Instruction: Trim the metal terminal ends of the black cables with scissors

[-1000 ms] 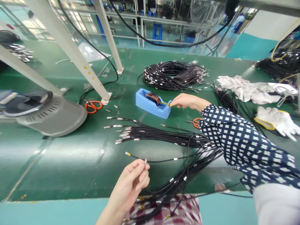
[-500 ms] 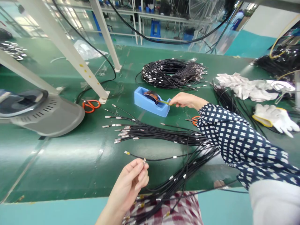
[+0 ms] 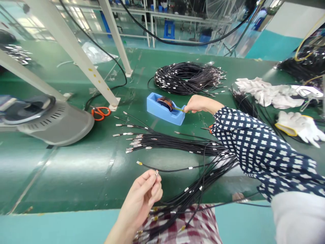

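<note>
Green tabletop (image 3: 83, 189) glossy, scuffed, seam (image 3: 33, 181) at left. Blue tape dispenser (image 3: 162, 114) sits mid-table, beyond black cable bundle (image 3: 175, 144); coiled cables (image 3: 165, 83) farther back. Right hand (image 3: 200, 104): fingers pinch end of yellowish tape (image 3: 178, 109) at dispenser's right end. Left hand (image 3: 142, 193), by near edge: fingers closed on small connector (image 3: 156, 173). White gloves (image 3: 269, 93) right. Pale posts (image 3: 75, 49) left, orange-handled scissors (image 3: 101, 114) beside one foot. Far: blue stool (image 3: 169, 29).

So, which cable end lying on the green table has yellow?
The lone cable's end, just beyond the left hand; the bunched ends behind it show none.
</note>
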The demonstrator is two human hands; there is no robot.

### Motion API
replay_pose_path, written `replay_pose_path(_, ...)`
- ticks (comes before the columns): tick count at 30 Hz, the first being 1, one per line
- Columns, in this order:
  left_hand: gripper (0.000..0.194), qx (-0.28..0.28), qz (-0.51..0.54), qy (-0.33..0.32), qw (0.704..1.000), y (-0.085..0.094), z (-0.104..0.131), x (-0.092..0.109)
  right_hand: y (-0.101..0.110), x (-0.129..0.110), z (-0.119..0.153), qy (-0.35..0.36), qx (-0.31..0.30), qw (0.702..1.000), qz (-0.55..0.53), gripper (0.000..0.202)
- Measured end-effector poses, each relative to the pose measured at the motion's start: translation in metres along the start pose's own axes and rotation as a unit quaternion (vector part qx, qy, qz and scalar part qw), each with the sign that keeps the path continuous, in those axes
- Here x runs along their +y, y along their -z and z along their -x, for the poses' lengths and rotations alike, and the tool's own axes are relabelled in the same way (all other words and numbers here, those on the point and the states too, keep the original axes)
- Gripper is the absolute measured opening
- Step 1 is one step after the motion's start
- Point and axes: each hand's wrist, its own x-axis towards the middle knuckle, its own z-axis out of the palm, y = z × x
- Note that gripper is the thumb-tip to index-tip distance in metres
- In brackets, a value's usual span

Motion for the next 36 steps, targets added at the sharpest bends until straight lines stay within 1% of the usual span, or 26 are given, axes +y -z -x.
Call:
replay_pose_path(6,0.031,0.001,-0.002,0.004,1.0,0.0,-0.001,0.0,-0.003,0.009,-0.007,0.005,-0.008,1.0,-0.029,0.033)
replay_pose_path(11,0.029,-0.004,0.003,0.003,1.0,0.002,-0.003,-0.001,-0.015,0.023,-0.01,0.022,0.005,0.997,-0.074,0.017)
replay_pose_path(13,0.028,-0.007,0.002,0.003,1.0,0.001,-0.003,-0.001,-0.022,0.026,-0.005,0.04,0.028,0.995,-0.086,0.014)
replay_pose_path(16,0.027,-0.011,0.003,-0.001,1.0,-0.001,-0.003,-0.002,-0.035,0.027,0.005,0.066,0.086,0.99,-0.089,0.014)
replay_pose_path(18,0.025,-0.018,0.004,-0.01,1.0,-0.004,-0.002,-0.002,-0.042,0.026,0.012,0.072,0.119,0.987,-0.085,0.015)
replay_pose_path(20,0.024,-0.025,0.006,-0.022,0.999,-0.008,0.0,-0.002,-0.049,0.024,0.015,0.069,0.135,0.985,-0.082,0.02)
replay_pose_path(24,0.024,-0.032,0.008,-0.039,0.999,-0.017,0.007,-0.004,-0.056,0.024,0.015,0.047,0.12,0.987,-0.101,0.036)
replay_pose_path(27,0.023,-0.052,0.003,-0.054,0.997,-0.021,0.014,-0.008,-0.062,0.024,0.017,0.022,0.101,0.986,-0.128,0.039)
replay_pose_path(29,0.023,-0.067,-0.002,-0.063,0.996,-0.022,0.018,-0.011,-0.069,0.024,0.023,0.005,0.091,0.985,-0.147,0.039)
replay_pose_path(32,0.023,-0.066,-0.004,-0.08,0.995,-0.019,0.023,-0.015,-0.079,0.026,0.04,0.001,0.07,0.982,-0.176,0.04)
replay_pose_path(34,0.024,-0.051,-0.002,-0.086,0.995,-0.017,0.024,-0.015,-0.082,0.028,0.056,0.023,0.052,0.978,-0.2,0.039)
replay_pose_path(36,0.028,-0.039,0.002,-0.1,0.994,-0.017,0.024,-0.014,-0.084,0.029,0.076,0.055,0.02,0.971,-0.231,0.038)
